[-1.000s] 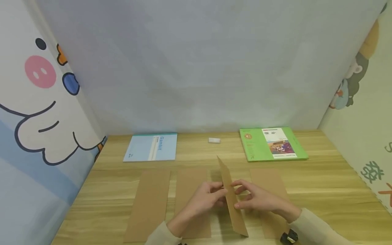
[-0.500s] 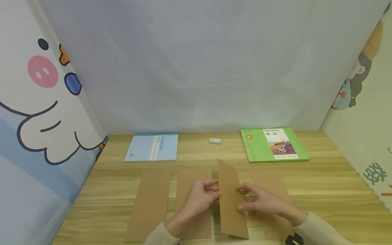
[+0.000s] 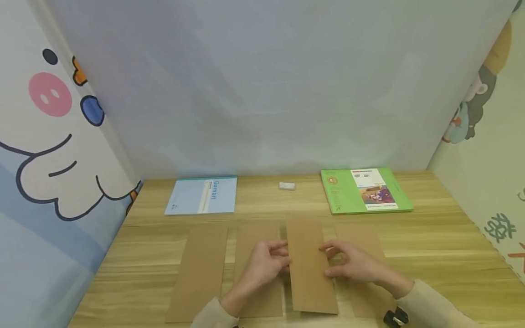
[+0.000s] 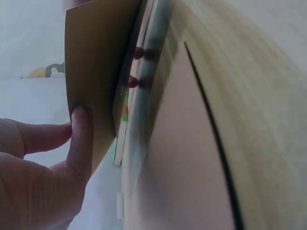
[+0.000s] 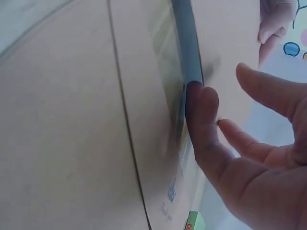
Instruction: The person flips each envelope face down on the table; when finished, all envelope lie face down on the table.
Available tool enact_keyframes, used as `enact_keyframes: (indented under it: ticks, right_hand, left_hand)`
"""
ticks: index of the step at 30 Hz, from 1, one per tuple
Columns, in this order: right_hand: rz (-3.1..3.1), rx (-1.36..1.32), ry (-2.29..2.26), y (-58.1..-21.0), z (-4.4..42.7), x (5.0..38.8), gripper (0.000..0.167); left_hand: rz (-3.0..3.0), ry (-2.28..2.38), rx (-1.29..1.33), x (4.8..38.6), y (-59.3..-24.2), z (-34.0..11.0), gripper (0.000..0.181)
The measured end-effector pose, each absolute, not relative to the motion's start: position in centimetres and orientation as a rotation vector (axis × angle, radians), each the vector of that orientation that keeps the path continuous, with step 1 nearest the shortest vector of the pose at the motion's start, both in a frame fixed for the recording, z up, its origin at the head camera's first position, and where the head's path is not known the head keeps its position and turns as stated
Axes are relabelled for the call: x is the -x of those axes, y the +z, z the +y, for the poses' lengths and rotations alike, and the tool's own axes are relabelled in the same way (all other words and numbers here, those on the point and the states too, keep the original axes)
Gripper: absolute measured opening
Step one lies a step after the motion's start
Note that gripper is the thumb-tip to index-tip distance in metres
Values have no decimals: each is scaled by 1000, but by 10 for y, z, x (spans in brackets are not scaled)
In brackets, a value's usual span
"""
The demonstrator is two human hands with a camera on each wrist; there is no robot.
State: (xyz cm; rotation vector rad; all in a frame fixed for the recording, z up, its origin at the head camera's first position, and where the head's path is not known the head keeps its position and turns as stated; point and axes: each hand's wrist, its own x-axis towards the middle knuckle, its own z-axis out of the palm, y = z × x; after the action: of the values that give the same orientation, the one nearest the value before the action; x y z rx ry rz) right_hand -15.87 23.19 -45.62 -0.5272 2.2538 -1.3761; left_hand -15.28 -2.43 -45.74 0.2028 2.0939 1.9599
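A brown cardboard piece is held between the hands, tilted low above the table. My left hand pinches its left edge; in the left wrist view the left hand's thumb lies against the cardboard. My right hand holds the opposite edge lightly. In the right wrist view that hand's thumb is over the cardboard's face and other fingers are at its edge; whether the thumb touches is unclear. Two more brown pieces lie flat at left, the outer one and the inner. Another lies partly under the right hand.
A blue Gambit notebook lies at the back left of the wooden table. A small whitish block sits at the back middle, and a green book at the back right. A grey curtain hangs behind.
The cardboard piece has turned from nearly upright on edge to a flatter tilt, its broad face now showing upward. My left hand has shifted slightly left and my right hand slightly right.
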Motion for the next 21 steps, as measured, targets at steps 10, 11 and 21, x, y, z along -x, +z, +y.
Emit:
enact_keyframes:
  ticks: [10,11,21]
  right_hand:
    - [2468,497,-1192,-451,233,157,54]
    - [2493,503,-1168,-451,232,157,54]
    - [2597,488,-1018,-452,223,159,50]
  left_hand:
    - [2362,1701,-239,156,-466,-17,43]
    - [2388,1671,-248,156,-466,-16,44]
    - [2516,1401,-302,156,-463,-20,38]
